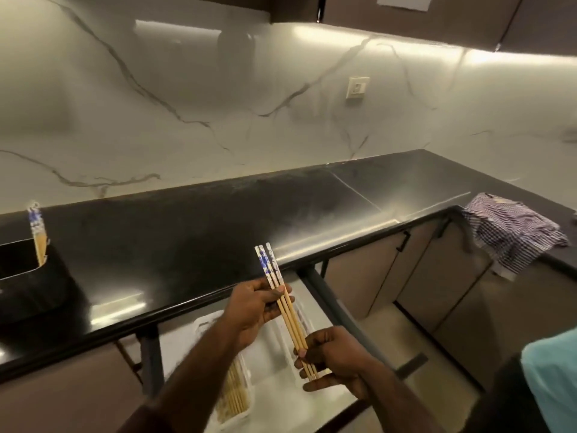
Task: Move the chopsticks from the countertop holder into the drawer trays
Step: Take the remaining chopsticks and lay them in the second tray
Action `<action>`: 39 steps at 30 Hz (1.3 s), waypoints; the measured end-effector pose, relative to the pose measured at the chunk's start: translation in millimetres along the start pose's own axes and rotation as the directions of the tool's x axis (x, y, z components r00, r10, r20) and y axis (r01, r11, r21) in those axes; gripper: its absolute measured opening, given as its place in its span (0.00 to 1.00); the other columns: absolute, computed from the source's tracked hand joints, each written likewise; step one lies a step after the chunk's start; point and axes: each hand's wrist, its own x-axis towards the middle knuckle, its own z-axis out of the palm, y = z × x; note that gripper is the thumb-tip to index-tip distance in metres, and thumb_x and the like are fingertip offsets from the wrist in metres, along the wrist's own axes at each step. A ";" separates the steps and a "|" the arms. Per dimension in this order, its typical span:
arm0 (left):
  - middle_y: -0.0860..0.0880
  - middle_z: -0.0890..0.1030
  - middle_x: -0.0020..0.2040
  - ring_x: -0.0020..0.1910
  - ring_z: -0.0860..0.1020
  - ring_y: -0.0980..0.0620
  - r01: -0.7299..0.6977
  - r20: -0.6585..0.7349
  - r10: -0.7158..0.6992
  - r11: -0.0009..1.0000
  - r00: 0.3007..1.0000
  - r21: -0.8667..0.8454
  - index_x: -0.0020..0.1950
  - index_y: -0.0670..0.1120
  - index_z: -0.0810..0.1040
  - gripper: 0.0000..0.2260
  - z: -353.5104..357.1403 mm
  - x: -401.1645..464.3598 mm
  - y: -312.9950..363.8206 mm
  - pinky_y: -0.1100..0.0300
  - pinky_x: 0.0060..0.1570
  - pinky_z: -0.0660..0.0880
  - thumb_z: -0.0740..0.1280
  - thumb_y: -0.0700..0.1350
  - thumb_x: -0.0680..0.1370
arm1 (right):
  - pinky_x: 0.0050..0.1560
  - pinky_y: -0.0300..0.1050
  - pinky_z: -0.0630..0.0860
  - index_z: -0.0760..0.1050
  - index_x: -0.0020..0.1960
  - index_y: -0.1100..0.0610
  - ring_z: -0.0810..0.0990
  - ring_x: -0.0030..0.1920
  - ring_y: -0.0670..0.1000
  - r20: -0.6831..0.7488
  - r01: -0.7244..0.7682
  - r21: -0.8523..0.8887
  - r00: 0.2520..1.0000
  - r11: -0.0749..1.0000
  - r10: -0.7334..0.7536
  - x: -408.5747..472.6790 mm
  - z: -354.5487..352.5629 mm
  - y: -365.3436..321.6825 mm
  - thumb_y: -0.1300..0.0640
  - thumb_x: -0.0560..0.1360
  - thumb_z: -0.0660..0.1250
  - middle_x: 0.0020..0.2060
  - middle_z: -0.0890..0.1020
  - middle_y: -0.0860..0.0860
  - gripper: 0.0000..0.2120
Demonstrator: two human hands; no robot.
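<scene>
Three wooden chopsticks (278,287) with blue-and-white patterned tops are held as a bundle over the open drawer (327,295). My left hand (253,309) grips them near the middle. My right hand (334,357) pinches their lower tips. Below the hands lie white drawer trays (265,348); the left tray holds several chopsticks (234,395). On the black countertop at far left stands a black holder (25,276) with a few chopsticks (38,232) standing in it.
The black countertop (193,239) runs along a marble backsplash with a wall socket (357,87). A checked cloth (512,232) lies on the counter at right, hanging over the edge. Closed cabinet doors (437,276) stand to the right of the drawer.
</scene>
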 end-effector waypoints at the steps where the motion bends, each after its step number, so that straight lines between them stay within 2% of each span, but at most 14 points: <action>1: 0.38 0.85 0.50 0.48 0.85 0.43 0.021 0.007 -0.021 1.000 1.000 -0.001 0.56 0.37 0.79 0.08 8.4 2.3 -8.5 0.50 0.49 0.82 0.64 0.33 0.79 | 0.41 0.53 0.83 0.81 0.52 0.66 0.84 0.41 0.54 -0.018 -0.011 -0.006 1.000 1.000 0.011 0.7 -8.2 4.8 0.68 0.75 0.68 0.45 0.85 0.61 0.07; 5: 0.39 0.85 0.49 0.47 0.85 0.43 0.089 0.003 -0.089 0.996 0.996 0.008 0.56 0.37 0.79 0.08 28.4 17.5 -33.6 0.50 0.49 0.82 0.64 0.33 0.79 | 0.42 0.53 0.84 0.81 0.51 0.64 0.84 0.41 0.54 -0.081 -0.033 -0.036 0.996 0.999 0.029 11.9 -29.4 16.0 0.67 0.75 0.68 0.48 0.85 0.62 0.06; 11: 0.36 0.84 0.53 0.50 0.84 0.40 0.176 -0.003 -0.176 0.984 0.984 -0.007 0.61 0.35 0.77 0.11 36.4 58.5 -59.7 0.46 0.53 0.80 0.63 0.33 0.80 | 0.43 0.54 0.84 0.80 0.55 0.64 0.83 0.41 0.52 -0.155 -0.069 -0.091 0.986 0.993 0.055 43.7 -42.7 19.3 0.63 0.77 0.68 0.45 0.84 0.59 0.09; 15: 0.34 0.81 0.57 0.53 0.82 0.38 0.254 0.005 -0.254 0.967 0.967 -0.018 0.65 0.34 0.73 0.13 34.5 91.4 -77.3 0.49 0.47 0.81 0.62 0.34 0.81 | 0.43 0.52 0.84 0.80 0.56 0.65 0.83 0.42 0.53 -0.188 -0.138 -0.136 0.976 0.981 0.111 74.7 -48.8 18.4 0.64 0.78 0.66 0.42 0.82 0.57 0.09; 18: 0.32 0.81 0.56 0.53 0.81 0.37 0.319 -0.019 -0.320 0.948 0.947 -0.017 0.63 0.32 0.75 0.12 32.6 118.9 -96.1 0.49 0.44 0.81 0.63 0.34 0.80 | 0.42 0.53 0.84 0.80 0.55 0.65 0.84 0.42 0.52 -0.203 -0.225 -0.159 0.960 0.961 0.191 106.3 -57.0 20.0 0.64 0.77 0.66 0.44 0.83 0.57 0.08; 20: 0.31 0.81 0.54 0.52 0.81 0.36 0.345 -0.029 -0.346 0.938 0.938 -0.031 0.59 0.32 0.76 0.10 34.0 131.8 -105.7 0.47 0.47 0.80 0.63 0.34 0.80 | 0.40 0.53 0.84 0.80 0.54 0.64 0.85 0.41 0.52 -0.213 -0.271 -0.169 0.949 0.948 0.234 126.1 -62.7 24.0 0.63 0.77 0.68 0.46 0.84 0.58 0.08; 25: 0.36 0.81 0.43 0.44 0.80 0.38 0.455 -0.073 -0.461 0.887 0.885 -0.079 0.50 0.33 0.78 0.08 34.3 154.2 -130.2 0.44 0.52 0.77 0.60 0.35 0.81 | 0.38 0.52 0.84 0.80 0.51 0.64 0.86 0.41 0.53 -0.203 -0.376 -0.143 0.917 0.916 0.344 156.5 -67.7 35.1 0.64 0.75 0.69 0.45 0.84 0.58 0.06; 29: 0.36 0.80 0.43 0.43 0.79 0.39 0.501 -0.092 -0.514 0.855 0.853 -0.133 0.53 0.33 0.76 0.08 38.8 172.4 -147.3 0.45 0.48 0.78 0.61 0.36 0.81 | 0.37 0.53 0.84 0.80 0.47 0.64 0.86 0.39 0.55 -0.229 -0.388 -0.145 0.908 0.910 0.351 174.1 -71.1 40.5 0.65 0.74 0.69 0.41 0.84 0.58 0.03; 32: 0.38 0.78 0.38 0.39 0.78 0.41 0.502 -0.145 -0.523 0.850 0.840 -0.157 0.52 0.35 0.75 0.06 43.4 178.8 -156.6 0.47 0.46 0.77 0.61 0.37 0.81 | 0.37 0.54 0.84 0.78 0.42 0.63 0.86 0.39 0.55 -0.256 -0.393 -0.153 0.902 0.907 0.348 186.6 -67.9 48.6 0.66 0.74 0.67 0.39 0.83 0.58 0.03; 34: 0.39 0.77 0.37 0.38 0.77 0.42 0.495 -0.170 -0.523 0.850 0.835 -0.179 0.54 0.36 0.75 0.06 45.6 180.9 -161.4 0.47 0.46 0.77 0.62 0.38 0.80 | 0.36 0.54 0.84 0.77 0.44 0.64 0.86 0.37 0.55 -0.264 -0.387 -0.168 0.904 0.907 0.337 195.0 -63.2 54.0 0.66 0.74 0.67 0.38 0.84 0.58 0.02; 36: 0.40 0.76 0.37 0.37 0.76 0.43 0.493 -0.189 -0.522 0.851 0.832 -0.183 0.56 0.36 0.75 0.08 45.8 182.2 -163.9 0.47 0.47 0.77 0.62 0.37 0.80 | 0.34 0.54 0.84 0.77 0.49 0.64 0.86 0.34 0.54 -0.278 -0.371 -0.192 0.908 0.909 0.312 202.2 -57.2 59.4 0.64 0.74 0.67 0.39 0.84 0.58 0.05; 39: 0.38 0.79 0.43 0.44 0.78 0.40 0.486 -0.238 -0.510 0.860 0.826 -0.157 0.60 0.36 0.76 0.11 45.5 188.7 -170.8 0.44 0.55 0.76 0.61 0.36 0.79 | 0.30 0.50 0.83 0.75 0.52 0.62 0.85 0.31 0.52 -0.318 -0.346 -0.230 0.910 0.909 0.266 206.0 -48.5 65.2 0.62 0.74 0.67 0.40 0.84 0.56 0.08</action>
